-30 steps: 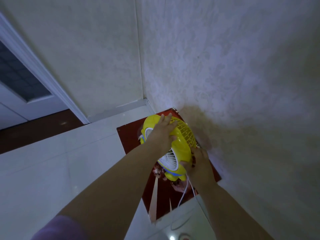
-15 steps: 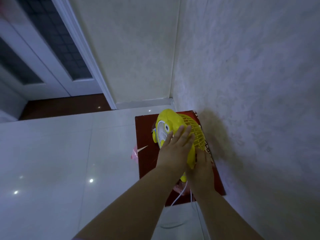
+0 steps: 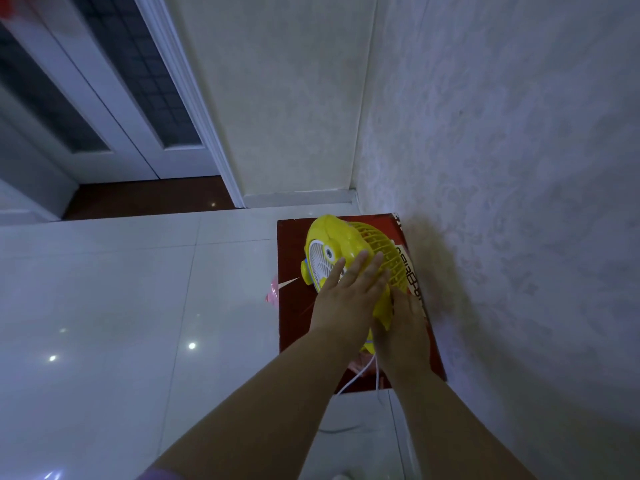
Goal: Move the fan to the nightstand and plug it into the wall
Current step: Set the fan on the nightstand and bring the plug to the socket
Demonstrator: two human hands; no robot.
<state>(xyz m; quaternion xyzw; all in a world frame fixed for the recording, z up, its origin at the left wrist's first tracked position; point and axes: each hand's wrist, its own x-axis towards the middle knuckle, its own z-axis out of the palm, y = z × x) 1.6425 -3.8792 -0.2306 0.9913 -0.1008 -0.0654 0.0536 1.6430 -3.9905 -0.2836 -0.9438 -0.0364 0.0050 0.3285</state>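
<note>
On a dark red box point(image 3: 294, 317) pushed against the textured wall point(image 3: 519, 202), in the corner past the glazed door point(image 3: 104, 98): a yellow fan point(image 3: 349, 247), standing with its ribbed rear cage toward the wall and its white grille facing out over the pale tiled floor point(image 3: 104, 306). Directly ahead of both forearms and within reach, so no sideways stretch needed. Left hand point(image 3: 346, 299) laid flat across the front and rim, fingers spread and nearly straight, pressing rather than curling. Right hand point(image 3: 401, 327) tucked low behind the housing on the wall side, palm in; apparently cupping the back, though finger closure hidden from this angle. Fan thus sandwiched between the two palms, with the left the more forward. White cord point(image 3: 360, 375) trailing from beneath the base, off the box's near edge and down to the floor, plug out of sight. No nightstand visible unless the box serves as one. Likely next: a two-handed lift or settle, cord kept clear.
</note>
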